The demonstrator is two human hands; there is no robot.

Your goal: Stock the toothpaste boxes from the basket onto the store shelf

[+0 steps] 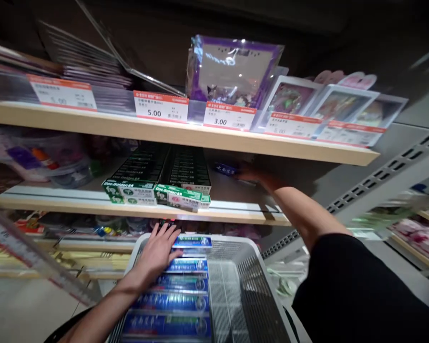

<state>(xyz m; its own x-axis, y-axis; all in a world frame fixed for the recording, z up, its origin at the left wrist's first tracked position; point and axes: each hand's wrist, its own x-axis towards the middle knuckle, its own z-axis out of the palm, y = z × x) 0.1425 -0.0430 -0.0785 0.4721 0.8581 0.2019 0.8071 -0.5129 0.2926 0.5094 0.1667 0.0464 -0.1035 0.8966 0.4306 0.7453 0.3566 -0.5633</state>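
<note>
My left hand (pixel 159 251) lies on the top blue toothpaste box (pixel 192 242) in a white mesh basket (pixel 248 276), fingers curled over the box's end. My right hand (pixel 249 174) reaches deep into the middle shelf (pixel 232 208), touching a blue box (pixel 226 168) at the back; its fingers sit in shadow. To its left lie rows of green toothpaste boxes (pixel 157 183).
The basket holds a row of several blue boxes (pixel 171 301). Price tags reading 5.00 (pixel 160 105) and 3.00 (pixel 229 116) hang on the upper shelf below packaged items (pixel 232 71). A metal upright (pixel 375 186) runs along the right side. Lower shelves hold small goods.
</note>
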